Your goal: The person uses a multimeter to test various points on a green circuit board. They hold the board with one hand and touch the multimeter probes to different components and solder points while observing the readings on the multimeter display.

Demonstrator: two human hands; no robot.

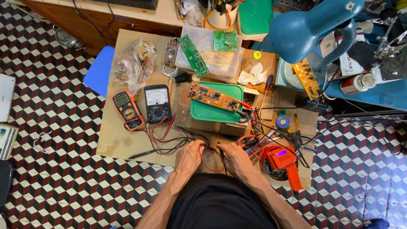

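Both hands — left hand pinching the thin red probe lead, right hand closed on the black lead — rested low-centre, probing step pending.

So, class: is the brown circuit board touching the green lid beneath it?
Touching. The head view shows the brown circuit board lying flat across the green lid, with no gap visible between them.

A circuit board lies on a lid, two multimeters to its left, a soldering gun nearer right.
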